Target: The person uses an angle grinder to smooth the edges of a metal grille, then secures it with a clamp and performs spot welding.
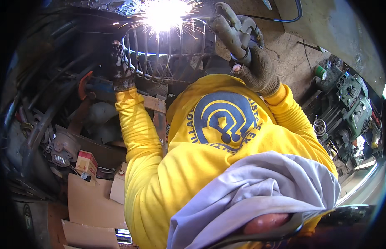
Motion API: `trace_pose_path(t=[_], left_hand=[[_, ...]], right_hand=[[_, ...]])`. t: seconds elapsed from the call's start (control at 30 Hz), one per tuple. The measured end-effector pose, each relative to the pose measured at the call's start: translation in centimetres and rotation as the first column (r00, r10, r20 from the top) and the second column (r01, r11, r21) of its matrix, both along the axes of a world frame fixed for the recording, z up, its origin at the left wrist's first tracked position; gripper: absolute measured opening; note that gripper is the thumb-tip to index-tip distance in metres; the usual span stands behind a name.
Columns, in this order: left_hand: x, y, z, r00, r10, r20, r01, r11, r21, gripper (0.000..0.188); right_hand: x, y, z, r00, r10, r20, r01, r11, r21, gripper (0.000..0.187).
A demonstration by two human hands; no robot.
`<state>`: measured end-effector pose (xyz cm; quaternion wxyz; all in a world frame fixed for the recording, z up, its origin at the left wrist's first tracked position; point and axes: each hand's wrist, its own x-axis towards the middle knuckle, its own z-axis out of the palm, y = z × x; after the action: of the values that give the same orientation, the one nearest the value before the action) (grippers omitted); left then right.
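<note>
My right hand (261, 72), in a brown knit glove, is closed around the handle of a grey welding electrode holder (230, 35). Only a bare fingertip shows past the glove. To its left, a blinding weld arc (164, 15) throws sparks at the upper edge of a round wire cage (159, 75) made of curved metal rods. The glare hides the electrode tip and the joint. My left hand (124, 70), in a dark, worn glove, appears closed on the cage's left rim, though shadow blurs its fingers.
A blue clamp-like tool with an orange end (86, 85) lies beside my left forearm. Cardboard sheets (91, 199) and a small red-and-tan box (86, 164) are at lower left. Green machinery (353, 103) and a green can (321, 72) stand at right. A cable (299, 12) loops at the top.
</note>
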<state>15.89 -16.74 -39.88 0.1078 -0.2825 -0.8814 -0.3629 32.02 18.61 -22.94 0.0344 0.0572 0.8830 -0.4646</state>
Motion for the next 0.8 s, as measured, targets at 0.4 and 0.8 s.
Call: trace_pose_path(t=[0.4, 0.8], left_hand=[[-0.4, -1.4, -2.1, 0.999, -0.032, -0.042, 0.032, 0.999, 0.003, 0.033], [-2.2, -2.4, -2.9, 0.987, -0.154, -0.047, 0.152, 0.988, -0.040, 0.042]], right_hand=[[0.4, 0.5, -0.2, 0.997, 0.007, 0.080, -0.006, 1.000, -0.009, 0.061], [0.1, 0.7, 0.1, 0.998, 0.024, -0.053, -0.028, 0.996, -0.084, 0.051]])
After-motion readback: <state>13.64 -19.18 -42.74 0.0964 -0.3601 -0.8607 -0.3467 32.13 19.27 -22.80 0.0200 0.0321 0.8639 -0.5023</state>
